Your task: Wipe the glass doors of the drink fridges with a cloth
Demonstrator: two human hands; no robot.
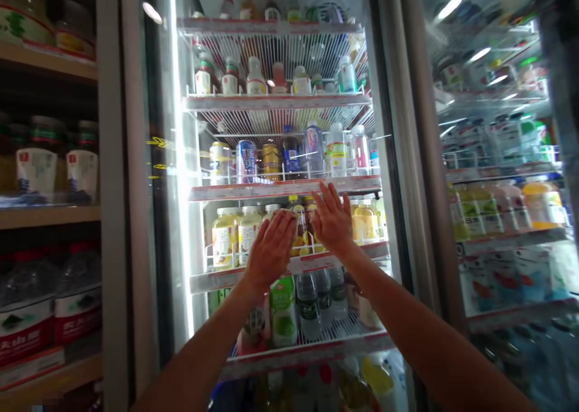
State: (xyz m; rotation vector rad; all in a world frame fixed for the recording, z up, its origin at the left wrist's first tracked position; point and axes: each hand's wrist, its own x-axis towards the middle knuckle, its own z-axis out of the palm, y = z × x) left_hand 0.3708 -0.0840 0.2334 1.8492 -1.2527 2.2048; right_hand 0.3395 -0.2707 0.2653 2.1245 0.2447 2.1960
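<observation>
Both my arms reach up to the glass door (389, 158) of a lit drinks fridge. My left hand (270, 250) lies flat against the glass, fingers stretched out and close together. A small beige patch (289, 215), perhaps a cloth, shows under its fingertips; I cannot make out what it is. Just to its right, my right hand (333, 220) is flat on the glass with fingers spread and holds nothing. Behind the hands stand yellow drink bottles (225, 236) on a wire shelf (289, 189).
The fridge holds several shelves of bottles and cans (245, 160), with water bottles (309, 303) lower down. A second glass-door fridge (502, 177) stands at the right. Wooden shelves (49, 216) at the left carry jars and large water bottles (76, 303).
</observation>
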